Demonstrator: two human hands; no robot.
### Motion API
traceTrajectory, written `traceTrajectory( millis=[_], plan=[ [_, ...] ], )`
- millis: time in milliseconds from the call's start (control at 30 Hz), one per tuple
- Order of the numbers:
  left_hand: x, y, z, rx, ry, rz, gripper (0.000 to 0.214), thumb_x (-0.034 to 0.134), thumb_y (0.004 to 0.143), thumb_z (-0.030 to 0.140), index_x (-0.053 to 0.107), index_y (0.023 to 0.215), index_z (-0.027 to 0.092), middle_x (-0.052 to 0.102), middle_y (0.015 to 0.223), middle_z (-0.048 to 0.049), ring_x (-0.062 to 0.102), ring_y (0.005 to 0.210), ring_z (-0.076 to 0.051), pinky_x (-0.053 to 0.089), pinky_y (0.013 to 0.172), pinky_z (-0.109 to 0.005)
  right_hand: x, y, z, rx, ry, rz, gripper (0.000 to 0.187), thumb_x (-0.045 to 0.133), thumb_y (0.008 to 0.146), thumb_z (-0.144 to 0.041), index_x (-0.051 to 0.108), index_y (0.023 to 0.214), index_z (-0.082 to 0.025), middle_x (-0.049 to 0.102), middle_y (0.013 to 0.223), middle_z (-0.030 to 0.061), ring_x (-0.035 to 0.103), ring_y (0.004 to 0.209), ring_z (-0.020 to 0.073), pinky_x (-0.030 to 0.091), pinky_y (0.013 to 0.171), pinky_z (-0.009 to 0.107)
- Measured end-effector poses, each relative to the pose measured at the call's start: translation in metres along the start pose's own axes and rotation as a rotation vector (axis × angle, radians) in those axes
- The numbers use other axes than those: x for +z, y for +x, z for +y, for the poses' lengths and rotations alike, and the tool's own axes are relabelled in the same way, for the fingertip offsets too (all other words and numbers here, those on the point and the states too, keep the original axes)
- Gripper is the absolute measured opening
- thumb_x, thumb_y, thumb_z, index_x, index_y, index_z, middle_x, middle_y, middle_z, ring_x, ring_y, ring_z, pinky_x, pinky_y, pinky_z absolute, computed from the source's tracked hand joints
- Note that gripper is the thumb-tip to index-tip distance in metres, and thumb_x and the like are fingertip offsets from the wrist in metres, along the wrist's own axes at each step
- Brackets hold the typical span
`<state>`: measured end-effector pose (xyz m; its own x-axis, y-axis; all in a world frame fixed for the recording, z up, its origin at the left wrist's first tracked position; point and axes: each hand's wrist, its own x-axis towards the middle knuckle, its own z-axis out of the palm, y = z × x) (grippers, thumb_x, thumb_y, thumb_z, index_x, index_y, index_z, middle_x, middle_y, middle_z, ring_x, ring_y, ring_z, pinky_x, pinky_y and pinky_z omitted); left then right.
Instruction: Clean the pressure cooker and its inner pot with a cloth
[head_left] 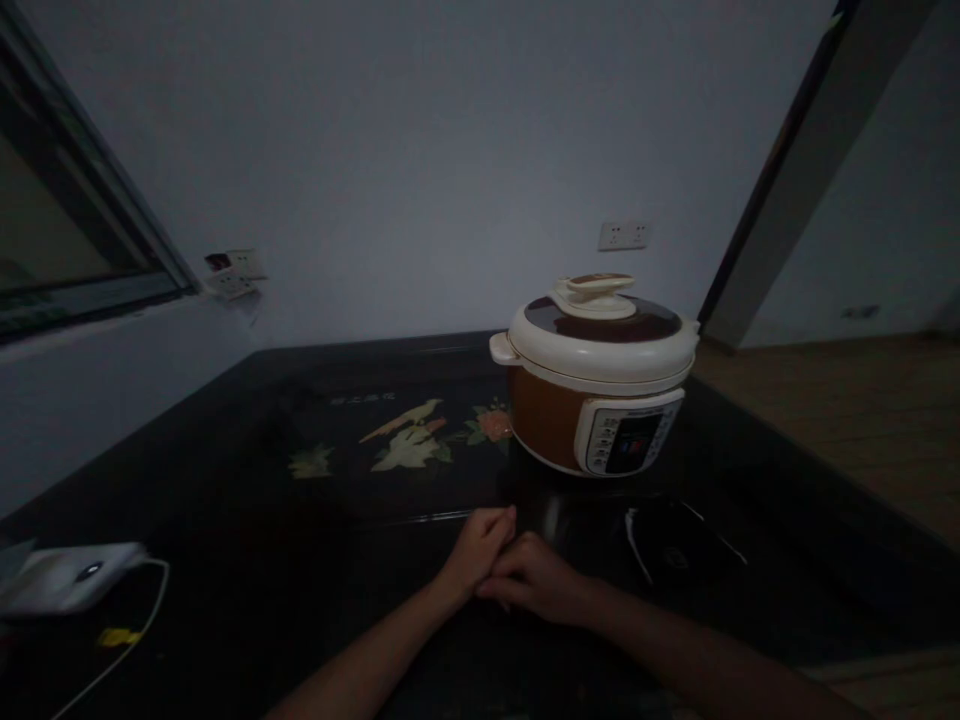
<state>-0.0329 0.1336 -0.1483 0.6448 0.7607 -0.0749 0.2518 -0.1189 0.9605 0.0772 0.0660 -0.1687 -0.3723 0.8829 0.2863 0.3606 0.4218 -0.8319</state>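
My left hand (480,548) and my right hand (538,578) rest together on the black table (247,520), fingers curled and touching each other. I cannot make out anything between them. An electric pressure cooker (596,375) with a cream lid and brown body stands behind the hands, lid shut, control panel facing me. It is a short way beyond my fingers and not touched.
A dark cord or flat object (667,545) lies right of my right hand. A white device (71,575) with a white cable sits at the left edge. Painted bird and flower decoration (412,440) marks the tabletop. Wall sockets (624,235) are behind the cooker.
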Motion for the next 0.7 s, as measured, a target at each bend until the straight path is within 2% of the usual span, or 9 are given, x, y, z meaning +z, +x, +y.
traceTrajectory(
  millis=[233, 533, 700],
  plan=[
    [-0.0043, -0.0045, -0.0033, 0.064, 0.007, -0.078, 0.073, 0.037, 0.063, 0.094, 0.036, 0.051, 0.022, 0.030, 0.054, 0.0048, 0.028, 0.057, -0.011, 0.024, 0.054, -0.029, -0.0007, -0.0015, -0.0039, -0.047, -0.012, -0.017, 0.060, 0.049, 0.092, -0.060, 0.058, 0.054, -0.015, 0.054, 0.049, -0.0011, 0.048, 0.047, 0.0080, 0.034, 0.051, 0.020],
    [-0.0038, -0.0050, -0.0078, 0.093, 0.006, -0.102, 0.073, 0.035, 0.068, 0.093, 0.034, 0.053, 0.022, 0.029, 0.055, 0.0053, 0.026, 0.057, -0.011, 0.023, 0.054, -0.028, -0.0014, -0.0037, -0.0070, 0.000, -0.110, -0.041, 0.049, 0.056, 0.092, -0.049, 0.062, 0.058, -0.014, 0.056, 0.051, -0.0012, 0.045, 0.048, 0.0079, 0.032, 0.051, 0.021],
    [-0.0049, -0.0070, -0.0077, 0.119, 0.009, -0.127, 0.070, 0.036, 0.073, 0.089, 0.036, 0.054, 0.021, 0.029, 0.055, 0.0054, 0.026, 0.057, -0.011, 0.023, 0.054, -0.028, -0.0001, -0.0038, -0.0073, -0.018, -0.115, -0.044, 0.051, 0.057, 0.092, -0.048, 0.058, 0.053, -0.015, 0.048, 0.047, -0.0039, 0.039, 0.046, 0.0072, 0.028, 0.050, 0.021]
  ],
)
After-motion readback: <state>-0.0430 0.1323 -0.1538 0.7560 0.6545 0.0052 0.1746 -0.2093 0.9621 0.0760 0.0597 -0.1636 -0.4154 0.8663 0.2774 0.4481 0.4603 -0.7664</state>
